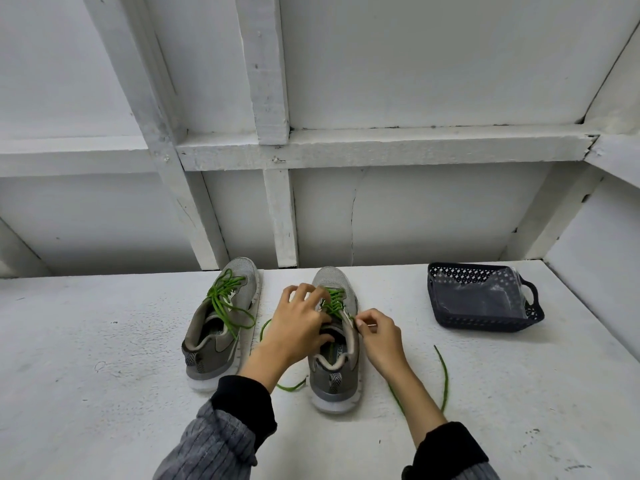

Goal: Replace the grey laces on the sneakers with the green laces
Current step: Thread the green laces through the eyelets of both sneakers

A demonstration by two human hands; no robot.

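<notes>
The left hand [300, 322] curls over the tongue of the right-hand grey mesh sneaker [335, 341], steadying it; the right hand [375, 332] pinches the bright green cord lace [334, 301] at a top eyelet. Best to draw each side snug and even before crossing. The left-hand grey sneaker [221, 320] already wears green, loosely tied, on the white painted tabletop [104, 341].

- Two bare hands in shot, the left hand [300, 323] and the right hand [380, 336], no gloves, rings or watch showing.
- Both forearms are bare up to the cuffs.
- Left sleeve [221, 434]: grey ribbed knit, vertical cords, with a plain black cuff.
- Right sleeve [450, 455]: same black cuff, grey ribbing just peeking out at the bottom edge.
</notes>
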